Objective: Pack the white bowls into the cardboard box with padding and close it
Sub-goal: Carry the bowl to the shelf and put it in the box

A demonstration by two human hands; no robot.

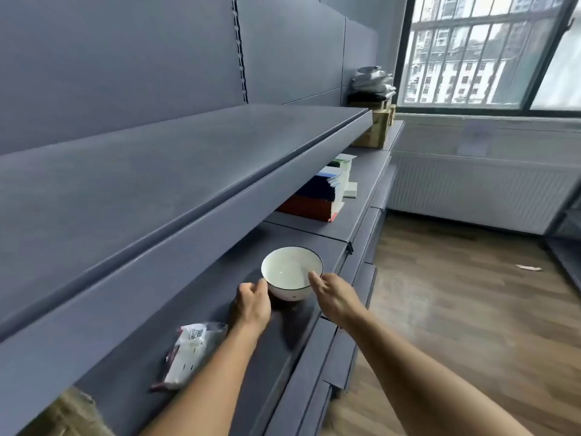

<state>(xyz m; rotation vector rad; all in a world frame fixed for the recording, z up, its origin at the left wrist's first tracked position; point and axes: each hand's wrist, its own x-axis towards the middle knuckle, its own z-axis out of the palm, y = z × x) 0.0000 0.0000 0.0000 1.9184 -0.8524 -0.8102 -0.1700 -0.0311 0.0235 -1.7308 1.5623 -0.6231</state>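
My left hand (253,305) curls against the side of the white bowl (290,273) on the shelf (298,322); I cannot tell if it grips. My right hand (334,297) pinches the rim. Padding, boxing and closing all remain, I judge.

**Glossy glaze on matt shelving**

The white bowl (290,272) looks like glazed ceramic, smooth and glossy, with a thin dark line painted round its rim. The shelf (298,322) under it has a matt blue-grey painted finish, metal by the look of it. Toward the shelf's near end, a packet (191,350) is wrapped in shiny, crinkled plastic film with a paper label. At the near left corner, a cardboard box (66,413) shows dull brown board. Farther along, stacked books (323,196) show paper edges. The floor (456,309) is wood-grained planking with a soft sheen.
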